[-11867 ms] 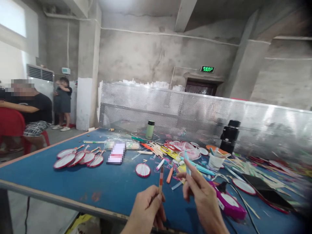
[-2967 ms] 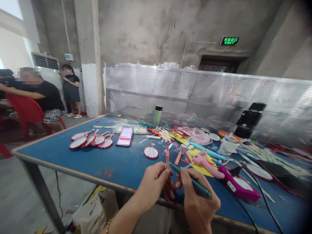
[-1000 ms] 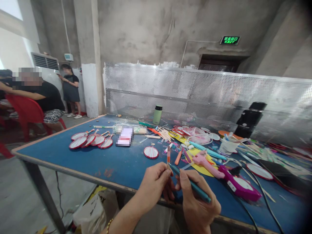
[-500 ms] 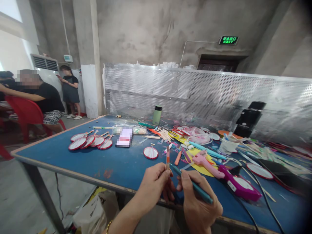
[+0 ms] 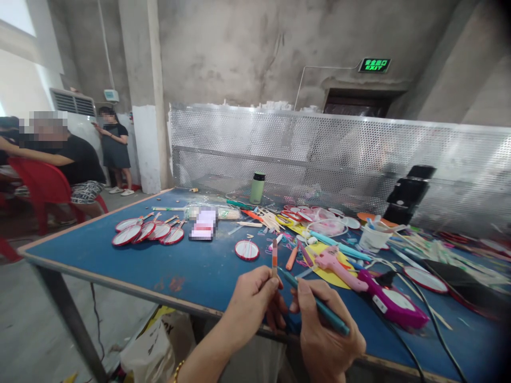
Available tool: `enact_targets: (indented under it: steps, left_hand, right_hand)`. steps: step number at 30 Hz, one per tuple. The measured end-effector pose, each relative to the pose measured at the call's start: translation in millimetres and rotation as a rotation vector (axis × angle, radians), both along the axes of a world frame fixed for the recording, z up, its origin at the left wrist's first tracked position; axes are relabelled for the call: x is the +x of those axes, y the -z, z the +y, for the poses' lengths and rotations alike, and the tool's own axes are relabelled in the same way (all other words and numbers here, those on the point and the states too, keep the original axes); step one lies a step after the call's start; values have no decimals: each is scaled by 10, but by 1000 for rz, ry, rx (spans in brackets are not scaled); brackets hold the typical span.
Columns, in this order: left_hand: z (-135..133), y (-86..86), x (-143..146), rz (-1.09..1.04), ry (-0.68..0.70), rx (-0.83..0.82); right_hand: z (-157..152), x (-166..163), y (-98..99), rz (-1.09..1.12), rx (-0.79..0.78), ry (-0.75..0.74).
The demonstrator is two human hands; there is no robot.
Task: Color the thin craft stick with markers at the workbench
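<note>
Head view, near edge of the bench [image 5: 120,268]. Left hand [image 5: 251,303]: fingers pinched on a small stick [image 5: 274,261], orange on its upper part and paler below, held upright, long axis near vertical, free end pointing up and away from the wearer. Right hand [image 5: 323,332]: fingers closed in a writing grip on a teal pen [image 5: 319,307], long axis slanting from lower right to upper left, tip aimed at the stick just above the left fingertips. Whether tip and stick actually touch is hard to call; the contact sits behind the thumbs.

Change against half a second and one second back: almost none. Both hands keep their places and the pen tip stays at the same spot on the stick; only the camera drifts slightly. Judgement: fine work at the tip is in progress, not a transfer or a set-down.

Just beyond the hands lie a pink-and-magenta glue gun [image 5: 371,290] and a round red-rimmed disc [image 5: 246,249]. Further left, a fanned row of paddles [image 5: 146,232]. At the far side, a green flask [image 5: 256,189] stands upright.
</note>
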State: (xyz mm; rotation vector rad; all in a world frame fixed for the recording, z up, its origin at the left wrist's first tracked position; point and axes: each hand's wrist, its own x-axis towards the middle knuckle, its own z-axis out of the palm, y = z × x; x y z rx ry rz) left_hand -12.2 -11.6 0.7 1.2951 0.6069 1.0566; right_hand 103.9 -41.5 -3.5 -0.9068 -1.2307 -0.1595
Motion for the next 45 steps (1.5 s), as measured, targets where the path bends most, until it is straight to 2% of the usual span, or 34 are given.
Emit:
enact_targets:
  steps: [25, 45]
  left_hand:
    - [-19, -2, -1, -5, -2, -5]
    - [-21, -25, 5, 10, -13, 6]
  right_hand:
    - [-4, -9, 2, 2, 3, 16]
    - [-5, 6, -6, -102, -14, -16]
